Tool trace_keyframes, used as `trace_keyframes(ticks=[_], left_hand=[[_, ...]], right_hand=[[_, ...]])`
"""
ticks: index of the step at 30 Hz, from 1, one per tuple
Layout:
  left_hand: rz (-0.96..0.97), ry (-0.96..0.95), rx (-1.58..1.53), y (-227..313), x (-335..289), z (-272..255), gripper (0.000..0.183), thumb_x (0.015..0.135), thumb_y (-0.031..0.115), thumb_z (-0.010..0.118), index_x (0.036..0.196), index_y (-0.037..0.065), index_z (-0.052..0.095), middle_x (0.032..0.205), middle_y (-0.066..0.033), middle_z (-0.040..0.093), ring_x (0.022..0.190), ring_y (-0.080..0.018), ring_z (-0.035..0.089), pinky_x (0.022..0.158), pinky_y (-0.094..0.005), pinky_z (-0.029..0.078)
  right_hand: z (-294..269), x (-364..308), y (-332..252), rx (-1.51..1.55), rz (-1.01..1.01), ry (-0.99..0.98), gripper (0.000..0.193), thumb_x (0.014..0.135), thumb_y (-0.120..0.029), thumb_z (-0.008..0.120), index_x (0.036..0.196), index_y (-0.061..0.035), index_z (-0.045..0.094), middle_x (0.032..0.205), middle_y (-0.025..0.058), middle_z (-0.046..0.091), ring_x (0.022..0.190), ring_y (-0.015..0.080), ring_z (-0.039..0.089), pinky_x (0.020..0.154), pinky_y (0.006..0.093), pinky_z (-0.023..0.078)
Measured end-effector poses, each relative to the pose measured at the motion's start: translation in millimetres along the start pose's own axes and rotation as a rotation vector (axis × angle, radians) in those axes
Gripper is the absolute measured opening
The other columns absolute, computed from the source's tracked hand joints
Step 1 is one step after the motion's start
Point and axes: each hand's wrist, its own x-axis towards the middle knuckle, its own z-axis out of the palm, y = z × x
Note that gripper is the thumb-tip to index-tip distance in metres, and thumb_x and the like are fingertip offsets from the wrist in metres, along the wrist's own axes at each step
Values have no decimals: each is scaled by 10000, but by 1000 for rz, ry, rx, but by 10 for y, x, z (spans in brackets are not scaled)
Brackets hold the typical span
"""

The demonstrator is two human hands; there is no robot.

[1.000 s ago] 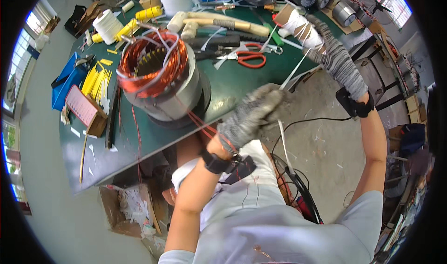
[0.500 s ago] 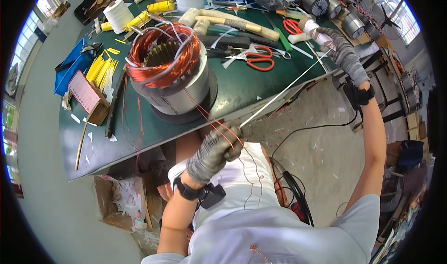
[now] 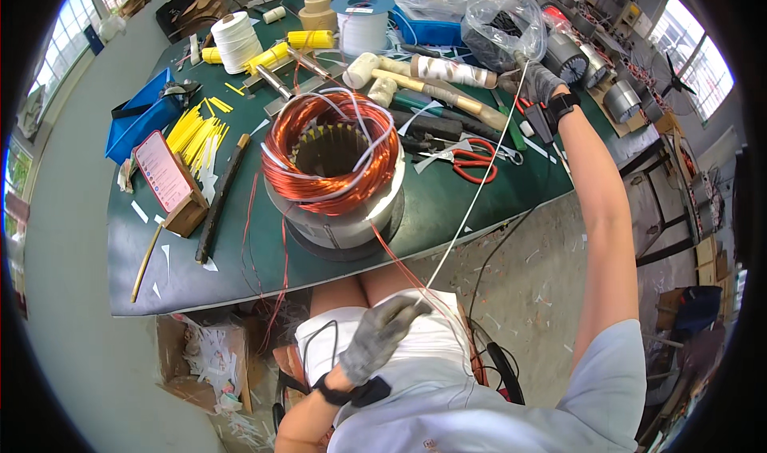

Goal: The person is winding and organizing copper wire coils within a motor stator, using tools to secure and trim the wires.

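My left hand point(image 3: 382, 339), in a grey glove, is closed on one end of a white cord point(image 3: 470, 205) above my lap. The cord runs taut up to my right hand point(image 3: 540, 81), also gloved, with fingers closed at its far end over the table's right side. Red handles point(image 3: 522, 103) show just below those fingers; whether the hand touches them I cannot tell. Between my arms stands a motor stator point(image 3: 339, 233) with a ring of copper windings point(image 3: 280, 161) laced with pale sleeving. Red lead wires point(image 3: 393, 255) hang from it near my left hand.
Red-handled scissors point(image 3: 474, 162), a mallet point(image 3: 459, 103) and a white-and-brown wrapped roll point(image 3: 453, 72) lie right of the stator. Yellow strips point(image 3: 188, 139), a blue tray point(image 3: 137, 125) and a dark stick point(image 3: 222, 199) lie left. White spools point(image 3: 236, 44) and a plastic bag point(image 3: 503, 29) stand behind.
My right hand has let go of the wrapped roll, which now lies beside the mallet. My left hand has drawn down toward my lap, holding the cord. The whole view has shifted.
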Motion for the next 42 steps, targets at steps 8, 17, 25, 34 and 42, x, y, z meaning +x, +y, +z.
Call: trace_keyframes(ticks=[8,17,25,34,42], left_hand=[[-589,287,-101,-123,-954,-472,291,857,224,468,859,-2,650,730,-34,617,589,-67,469,541,-218,374],[-815,708,9,-675,-2460,-1077,132,863,139,534,931,45,599,757,-7,596,616,-90,487,539,-230,394],[-605,1143,84,-1523,-3629,-1587,194,873,231,541,946,60,597,731,12,578,536,-70,448,456,-213,334],[-712,1275,214,-2095,-4284,-2182,294,909,208,501,1088,-21,549,946,-104,622,868,-201,552,805,-326,425],[-884,1642,442,-2066,-5437,-2304,225,851,151,473,953,6,611,879,-113,617,790,-217,557,753,-323,449]], right_hand=[[196,423,-407,44,-99,-126,366,928,-360,429,1094,-54,541,911,90,612,831,207,585,712,287,461],[-246,476,-439,-1338,-532,466,283,905,-308,442,1000,-80,579,927,109,616,873,227,580,764,337,445],[-393,534,528,-1302,-685,240,228,884,-262,454,917,-103,614,940,127,620,912,244,576,810,380,431],[-291,-127,904,-1057,-390,107,686,736,-283,702,1324,-153,375,1242,202,497,1106,341,506,951,368,385],[168,-201,-279,-1304,-566,254,460,835,-291,569,1273,-198,463,1172,233,522,1029,376,538,845,421,425]])
